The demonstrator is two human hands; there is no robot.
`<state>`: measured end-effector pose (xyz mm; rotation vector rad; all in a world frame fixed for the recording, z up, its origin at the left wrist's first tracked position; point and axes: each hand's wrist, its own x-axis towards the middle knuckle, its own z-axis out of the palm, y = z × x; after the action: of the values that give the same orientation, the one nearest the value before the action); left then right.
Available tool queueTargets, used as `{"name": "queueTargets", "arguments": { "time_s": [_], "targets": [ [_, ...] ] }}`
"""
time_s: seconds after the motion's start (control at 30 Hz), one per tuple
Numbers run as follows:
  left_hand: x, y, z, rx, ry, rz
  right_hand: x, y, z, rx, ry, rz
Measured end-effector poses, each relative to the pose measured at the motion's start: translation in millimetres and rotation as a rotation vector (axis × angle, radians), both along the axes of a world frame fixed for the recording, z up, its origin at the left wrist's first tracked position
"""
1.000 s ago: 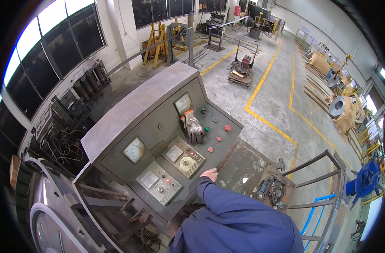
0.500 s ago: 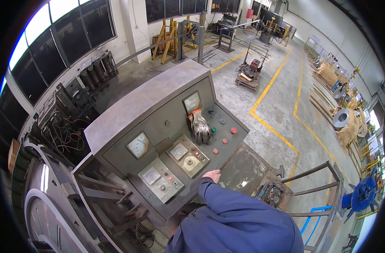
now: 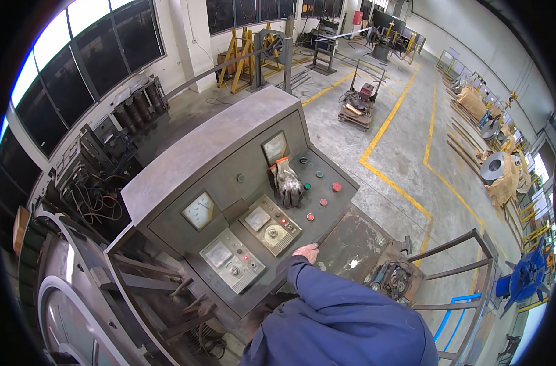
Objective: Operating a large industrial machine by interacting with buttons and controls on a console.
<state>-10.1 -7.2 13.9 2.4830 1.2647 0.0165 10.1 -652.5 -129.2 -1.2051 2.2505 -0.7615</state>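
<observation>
My right hand (image 3: 306, 252), at the end of a dark blue sleeve (image 3: 351, 293), is at the front edge of a grey control console (image 3: 223, 165). Its fingers look curled and close together; whatever they may hold is hidden. Nearest to it on the sloping panel is a control box (image 3: 270, 226) with a meter and a knob. A similar box (image 3: 232, 261) lies to its left. Beyond my hand are red push buttons (image 3: 310, 217) and a green button (image 3: 307, 186). A soiled work glove (image 3: 286, 183) with an orange cuff lies on the panel. My left hand is out of view.
A worn metal surface (image 3: 351, 241) adjoins the console on the right, with a greasy mechanism (image 3: 391, 280) and a metal railing (image 3: 452, 274) past it. A loaded cart (image 3: 357, 107) stands near yellow floor lines (image 3: 388, 128). Machinery with loose cables (image 3: 95, 195) is at left.
My right hand stays in nearly the same place at the console edge. The view has shifted very slightly.
</observation>
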Motion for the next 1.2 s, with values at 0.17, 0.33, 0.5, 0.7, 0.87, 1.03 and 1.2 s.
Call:
{"name": "queueTargets", "arguments": {
  "time_s": [0.17,0.33,0.5,0.7,0.87,1.03,1.2],
  "targets": [
    [0.4,-3.8,2.2,0.009,0.000,0.007,-0.9,-1.4,-2.6,0.026,0.021,0.008],
    [1.8,-3.1,0.7,0.016,-0.011,-0.008,-2.2,-0.1,-7.9,-0.031,0.143,0.067],
    [0.2,-1.9,-0.7,-0.005,0.005,0.034,-1.2,-1.8,-7.9,-0.009,0.055,0.030],
    [4.3,2.0,-3.7,0.015,0.031,0.016,-2.7,-2.3,-3.2,0.011,0.034,0.022],
    [1.6,-1.3,-0.9,0.020,0.022,0.003,-2.0,-1.5,-4.3,0.005,-0.002,0.004],
    [2.1,-3.6,1.8,0.021,0.030,0.016,-2.1,-4.0,-11.0,-0.008,-0.019,-0.036],
    [1.2,-12.0,9.7,0.000,0.004,0.015,-0.5,-1.9,-15.1,-0.106,0.048,-0.022]
  ]
}}
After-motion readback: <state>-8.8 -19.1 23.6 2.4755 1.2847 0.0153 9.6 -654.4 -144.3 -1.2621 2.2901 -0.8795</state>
